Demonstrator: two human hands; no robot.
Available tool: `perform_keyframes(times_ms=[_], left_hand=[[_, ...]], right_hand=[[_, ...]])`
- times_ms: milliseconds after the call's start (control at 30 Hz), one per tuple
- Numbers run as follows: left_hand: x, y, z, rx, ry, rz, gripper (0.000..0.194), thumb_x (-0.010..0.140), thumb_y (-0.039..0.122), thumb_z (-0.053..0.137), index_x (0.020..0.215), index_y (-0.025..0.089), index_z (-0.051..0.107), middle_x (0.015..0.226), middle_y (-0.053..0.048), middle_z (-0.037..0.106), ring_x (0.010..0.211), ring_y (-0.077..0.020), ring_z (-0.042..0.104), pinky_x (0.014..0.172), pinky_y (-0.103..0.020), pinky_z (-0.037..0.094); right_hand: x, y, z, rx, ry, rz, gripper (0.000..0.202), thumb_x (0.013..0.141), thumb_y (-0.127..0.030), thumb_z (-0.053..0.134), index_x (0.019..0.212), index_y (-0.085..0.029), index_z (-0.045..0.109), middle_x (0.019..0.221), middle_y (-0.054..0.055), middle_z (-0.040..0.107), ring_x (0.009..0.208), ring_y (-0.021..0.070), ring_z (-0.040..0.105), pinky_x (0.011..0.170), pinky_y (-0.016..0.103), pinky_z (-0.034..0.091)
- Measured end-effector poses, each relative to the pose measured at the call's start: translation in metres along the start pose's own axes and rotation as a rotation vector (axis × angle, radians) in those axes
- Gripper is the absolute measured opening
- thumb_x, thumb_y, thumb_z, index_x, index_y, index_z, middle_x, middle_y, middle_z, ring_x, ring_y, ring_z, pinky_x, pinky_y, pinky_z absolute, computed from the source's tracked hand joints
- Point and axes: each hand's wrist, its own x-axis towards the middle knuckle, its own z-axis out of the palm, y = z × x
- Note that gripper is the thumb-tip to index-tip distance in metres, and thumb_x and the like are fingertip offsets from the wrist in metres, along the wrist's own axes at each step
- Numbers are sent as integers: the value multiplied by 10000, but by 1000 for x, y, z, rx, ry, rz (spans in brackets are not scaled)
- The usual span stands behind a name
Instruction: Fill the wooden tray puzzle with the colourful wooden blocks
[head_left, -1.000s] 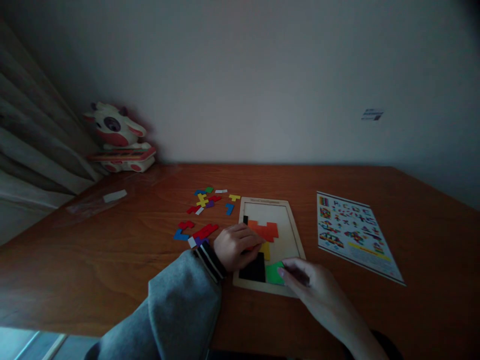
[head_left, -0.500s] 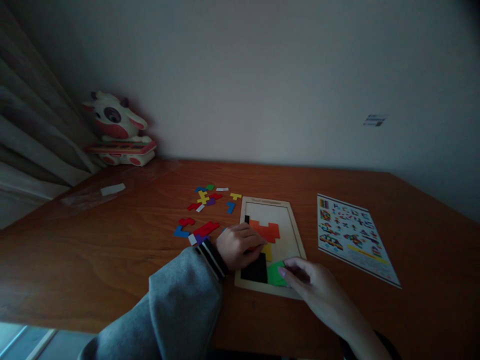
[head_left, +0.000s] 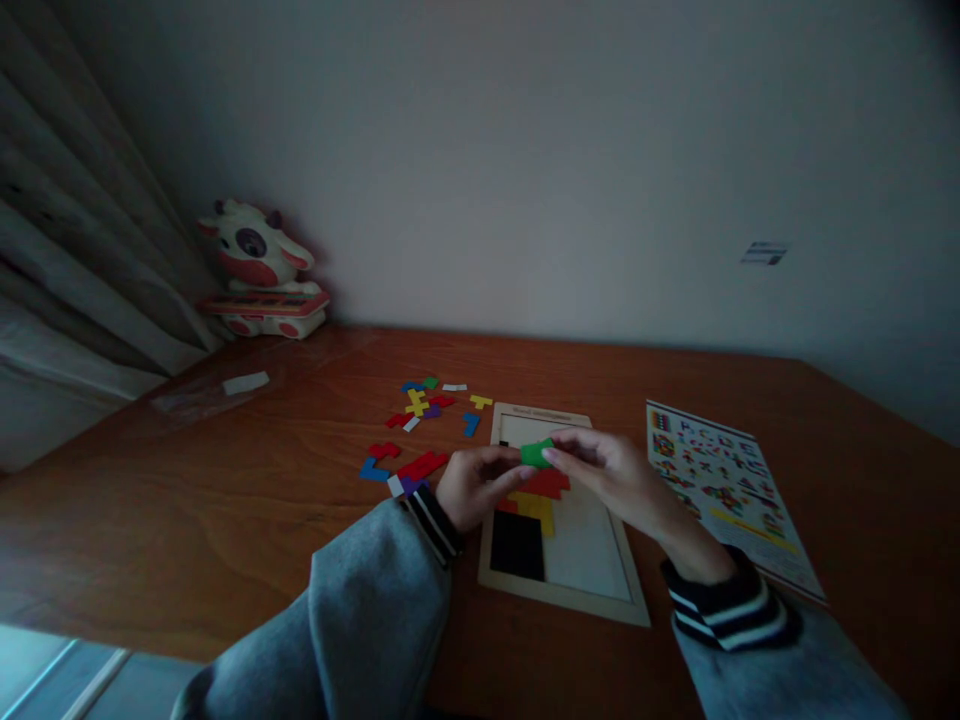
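Observation:
A small green piece (head_left: 535, 453) is held above the wooden puzzle board (head_left: 564, 597), between my two hands. My right hand (head_left: 611, 475) pinches its right end between thumb and fingers. At its left end, my left hand (head_left: 480, 482) closes thumb and fingers on the piece too. Inside the board's frame lie a black square area (head_left: 517, 545), a yellow piece (head_left: 537, 510) and red-orange pieces (head_left: 551, 485), partly hidden under my hands. The lower right of the frame shows a bare pale base.
Several coloured pieces (head_left: 421, 466) lie left of the board, with more (head_left: 417, 403) farther back. A printed pattern sheet (head_left: 731, 490) lies at the right. A cow-shaped toy keyboard (head_left: 262, 270) stands at the back left, near a curtain (head_left: 90, 250).
The green piece has been lifted off the board's lower part and moved up and left. My left hand has come to its left end. The view has shifted slightly.

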Motion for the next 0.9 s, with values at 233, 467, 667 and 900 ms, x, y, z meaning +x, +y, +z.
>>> perform_keyframes(times_ms=[233, 467, 667, 900], left_hand=[[1, -2, 2, -112, 60, -84, 428, 830, 490, 693, 1005, 101, 720, 920, -106, 759, 803, -192, 716, 748, -292, 591], [0, 6, 2, -89, 8, -64, 434, 901, 492, 596, 1100, 127, 721, 974, -95, 756, 877, -210, 712, 819, -317, 586], [-4, 10, 1, 134, 20, -59, 414, 905, 443, 593, 1137, 125, 721, 984, -86, 755, 923, -235, 700, 851, -310, 557], [-5, 12, 3, 73, 6, -148, 463, 872, 502, 611, 1050, 98, 753, 894, -78, 751, 803, -207, 685, 776, -278, 539]], right_hand=[[9, 19, 11, 69, -129, -47, 342, 863, -415, 647, 1135, -211, 671, 1018, 55, 729, 941, 189, 687, 877, 352, 550], [4, 30, 15, -226, -29, -353, 418, 872, -340, 648, 1284, -284, 599, 1190, 74, 657, 1055, 228, 649, 937, 392, 549], [1, 43, 23, -584, 67, -662, 526, 933, -196, 551, 1430, -328, 444, 1271, 75, 587, 1180, 226, 586, 992, 420, 535], [-3, 39, 20, -782, 52, -774, 473, 953, -156, 494, 1420, -230, 471, 1192, 94, 652, 1065, 228, 647, 940, 401, 571]])
